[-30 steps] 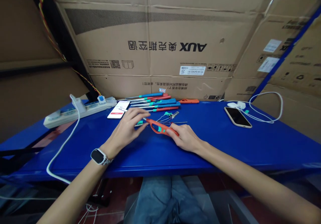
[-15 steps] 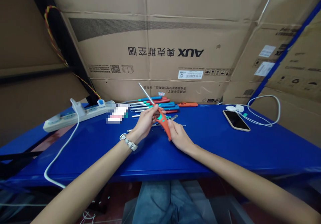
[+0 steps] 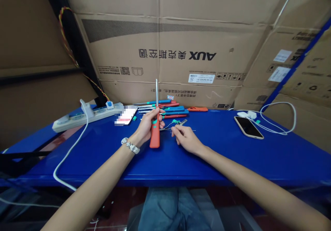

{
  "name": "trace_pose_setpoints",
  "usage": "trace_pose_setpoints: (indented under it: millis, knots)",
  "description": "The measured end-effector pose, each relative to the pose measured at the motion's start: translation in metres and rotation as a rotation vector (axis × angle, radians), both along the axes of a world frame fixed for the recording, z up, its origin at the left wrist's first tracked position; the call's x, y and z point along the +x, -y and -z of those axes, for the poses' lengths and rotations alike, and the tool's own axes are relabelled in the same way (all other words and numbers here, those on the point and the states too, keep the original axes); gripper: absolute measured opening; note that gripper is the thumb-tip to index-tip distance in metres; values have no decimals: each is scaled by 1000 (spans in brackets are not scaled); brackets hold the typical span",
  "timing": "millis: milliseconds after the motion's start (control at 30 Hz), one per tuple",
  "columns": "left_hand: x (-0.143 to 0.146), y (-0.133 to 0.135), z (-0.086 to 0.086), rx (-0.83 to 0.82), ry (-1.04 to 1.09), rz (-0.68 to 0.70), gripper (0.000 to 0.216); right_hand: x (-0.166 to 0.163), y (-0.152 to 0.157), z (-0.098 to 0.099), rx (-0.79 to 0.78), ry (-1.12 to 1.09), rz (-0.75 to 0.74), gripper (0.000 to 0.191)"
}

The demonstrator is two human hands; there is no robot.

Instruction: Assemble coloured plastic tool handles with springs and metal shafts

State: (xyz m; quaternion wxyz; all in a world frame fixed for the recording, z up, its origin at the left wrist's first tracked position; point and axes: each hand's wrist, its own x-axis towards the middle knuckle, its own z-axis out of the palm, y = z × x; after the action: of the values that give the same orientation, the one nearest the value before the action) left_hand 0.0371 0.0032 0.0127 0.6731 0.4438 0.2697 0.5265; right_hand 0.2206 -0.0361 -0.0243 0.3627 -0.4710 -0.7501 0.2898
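My left hand (image 3: 148, 124) is closed round an orange long-nosed lighter (image 3: 155, 132). It holds the lighter upright, metal tube pointing up and butt resting on the blue table (image 3: 103, 148). My right hand (image 3: 184, 137) rests on the table just right of the lighter, its fingers pinched at a thin metal rod (image 3: 178, 130) lying there. Small teal parts and thin wire (image 3: 175, 122) lie just behind the two hands.
A row of blue and orange lighters (image 3: 165, 108) lies at the back by the cardboard boxes (image 3: 181, 55). A white power strip (image 3: 85, 115) with its cable sits at left. At right lie a phone (image 3: 248, 127) and a white charger cable (image 3: 276, 120). A second phone (image 3: 125, 115) lies behind my left hand.
The lighter was lifted from lying flat and swung upright. My right hand let go of its handle and dropped to the thin rod on the table.
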Motion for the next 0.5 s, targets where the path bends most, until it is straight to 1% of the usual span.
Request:
trace_pose_setpoints:
  millis: [100, 167, 267, 333, 400, 500]
  knots:
    - [-8, -3, -2, 32, 3, 45, 26, 5, -10, -6, 20, 16, 51, 33]
    - [-8, -3, -1, 15, 44, 60, 26, 3, -13, -8, 7, 14, 26, 31]
    - [-5, 0, -1, -52, 117, 83, 29, -5, -11, -7, -9, 10, -45, 30]
    - [-4, 2, -2, -77, 147, 114, 28, -9, -7, -5, 1, 48, -60, 28]
    - [-5, 2, -3, -79, 170, 134, 26, -11, -5, -4, 23, 118, -44, 25]
    - [-7, 2, -3, -68, 214, 112, 23, -10, -6, -5, 49, 203, -9, 20]
